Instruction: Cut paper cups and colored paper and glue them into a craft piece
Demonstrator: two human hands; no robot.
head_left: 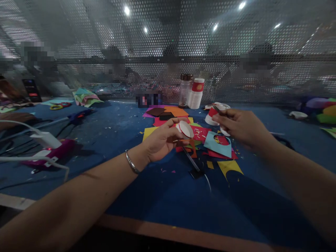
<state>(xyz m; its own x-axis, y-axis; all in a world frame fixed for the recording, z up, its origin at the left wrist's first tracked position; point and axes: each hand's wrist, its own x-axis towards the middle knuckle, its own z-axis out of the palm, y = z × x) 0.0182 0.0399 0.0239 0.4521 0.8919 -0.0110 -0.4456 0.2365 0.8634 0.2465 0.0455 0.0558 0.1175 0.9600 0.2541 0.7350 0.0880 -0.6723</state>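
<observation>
Spanning the far side, a perforated metal screen is closing off the bench; blurred figures are sitting behind it. Below it, a blue table mat is covering the work surface and is carrying paper crumbs.

Coloured paper sheets are lying in a loose heap at mid-table, with a light blue sheet and a yellow offcut lying nearer the person. A purple glue gun is resting at far left among white cables.

Left hand: it is reaching in from the lower left with thumb and fingers closed around a small paper cup. The cup, white with a red rim, is being held tilted on its side just above the paper heap, mouth turned toward the right hand.

Right hand: its fingers are curling together and pinching a thin dark tool at the fingertips. Blur is hiding what kind of tool it is. The two hands are staying near but apart.

At the back, a stack of paper cups is standing just beside a clear jar. A dark rod is lying on the mat below the cup. A metal bangle is sitting on the left wrist.
</observation>
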